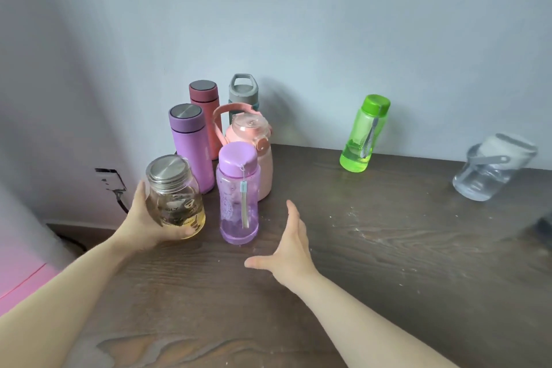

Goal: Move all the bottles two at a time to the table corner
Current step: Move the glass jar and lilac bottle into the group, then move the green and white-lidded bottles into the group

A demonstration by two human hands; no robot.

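Dark wood table (pixel 373 248) carries six bottles clustered at its far-left corner, where the left hand (pixel 146 225) grips the glass jar (pixel 174 197) just left of the purple bottle (pixel 238 194), right hand (pixel 291 245) spread empty beside it, green bottle (pixel 365 134) well right.

A dark brown wood-grain table (pixel 388 248) fills the lower view, its surface flecked with pale specks and worn, lighter patches near the front edge. Behind it rise plain pale blue-grey walls (pixel 298 24), meeting at a corner on the left. Low on the left wall sits a white wall socket (pixel 109 179) with a dark cable hanging down.
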